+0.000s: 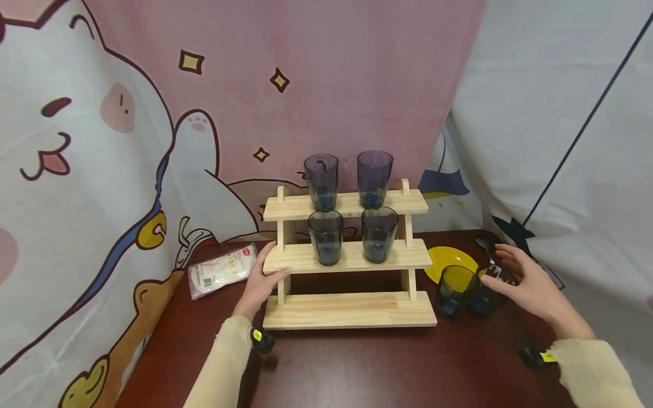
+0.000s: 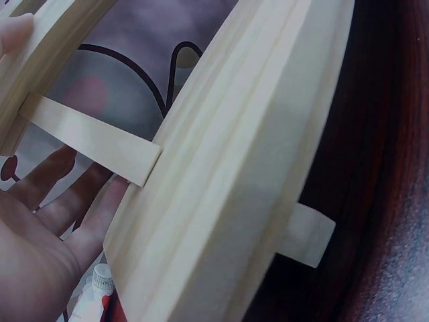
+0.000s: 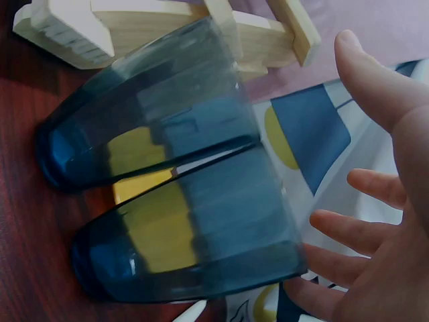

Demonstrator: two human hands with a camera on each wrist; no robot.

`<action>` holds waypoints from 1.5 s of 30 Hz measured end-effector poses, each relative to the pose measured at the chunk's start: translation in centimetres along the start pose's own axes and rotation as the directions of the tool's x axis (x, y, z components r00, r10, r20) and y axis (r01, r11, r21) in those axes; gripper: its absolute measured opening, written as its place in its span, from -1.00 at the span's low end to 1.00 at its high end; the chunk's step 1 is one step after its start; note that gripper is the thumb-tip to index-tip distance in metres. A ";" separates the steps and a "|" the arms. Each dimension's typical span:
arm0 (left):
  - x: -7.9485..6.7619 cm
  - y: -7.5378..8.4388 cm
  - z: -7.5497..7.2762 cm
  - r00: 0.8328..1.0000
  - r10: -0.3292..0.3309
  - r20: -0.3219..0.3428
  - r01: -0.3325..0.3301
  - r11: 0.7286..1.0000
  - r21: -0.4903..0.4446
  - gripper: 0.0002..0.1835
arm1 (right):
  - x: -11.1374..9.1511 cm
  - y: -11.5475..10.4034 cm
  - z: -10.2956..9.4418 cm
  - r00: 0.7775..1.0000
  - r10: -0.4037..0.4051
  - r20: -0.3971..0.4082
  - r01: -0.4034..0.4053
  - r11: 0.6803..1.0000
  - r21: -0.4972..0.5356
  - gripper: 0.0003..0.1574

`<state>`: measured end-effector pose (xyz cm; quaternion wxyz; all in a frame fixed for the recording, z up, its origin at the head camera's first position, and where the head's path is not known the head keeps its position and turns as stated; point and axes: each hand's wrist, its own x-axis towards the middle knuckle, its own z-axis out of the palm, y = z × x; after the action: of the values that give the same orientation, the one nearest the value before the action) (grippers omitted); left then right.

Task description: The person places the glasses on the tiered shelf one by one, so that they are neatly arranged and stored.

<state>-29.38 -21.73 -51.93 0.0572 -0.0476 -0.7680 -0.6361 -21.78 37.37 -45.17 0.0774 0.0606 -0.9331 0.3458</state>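
A three-tier wooden display rack (image 1: 352, 311) stands on the table. My left hand (image 1: 259, 283) holds the left end of its middle tier, thumb on the front edge and fingers behind, as the left wrist view shows. Two tinted glasses, one left (image 1: 322, 178) and one right (image 1: 374, 177), stand on the top tier. The middle tier carries two more, a left glass (image 1: 325, 241) and a right glass (image 1: 379, 238). Right of the rack, two dark glasses (image 3: 147, 121) stand side by side. My right hand (image 1: 528, 286) hovers beside the outer glass (image 3: 201, 235), fingers spread, holding nothing.
A yellow plate (image 1: 445, 255) lies behind the two glasses at the right, with a spoon (image 1: 483, 246) near it. At the left rests a white plastic packet (image 1: 223, 271). A printed cloth (image 1: 331, 73) hangs behind the table.
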 end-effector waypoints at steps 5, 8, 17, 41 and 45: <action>0.1 0.1 -0.1 1.000 -0.005 0.005 0.005 1.000 -0.005 -0.11 | -0.1 1.1 0.7 1.000 0.017 -0.005 -0.017 1.000 -0.010 0.25; 0.1 0.0 -0.1 1.000 -0.023 0.011 0.023 1.000 -0.011 -0.09 | -0.1 1.7 1.2 0.999 0.038 0.012 -0.038 0.999 0.012 0.28; -0.2 1.3 -0.1 0.998 -0.063 0.026 0.063 0.998 -0.015 -0.07 | -0.7 4.2 2.1 0.999 0.043 0.020 -0.045 0.993 0.113 0.22; 0.2 -0.2 -0.1 1.000 -0.009 0.007 0.009 1.000 0.008 -0.11 | -1.1 5.7 3.7 0.995 0.098 -0.035 -0.091 0.982 0.163 0.19; 0.0 -0.1 0.0 1.000 0.000 0.000 0.000 1.000 0.016 -0.12 | -1.0 5.6 3.6 0.993 0.110 -0.049 -0.102 0.985 0.136 0.18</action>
<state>-29.44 -21.80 -52.03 0.0574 -0.0471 -0.7733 -0.6297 -22.12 39.30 -51.68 0.0807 0.0062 -0.9074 0.4124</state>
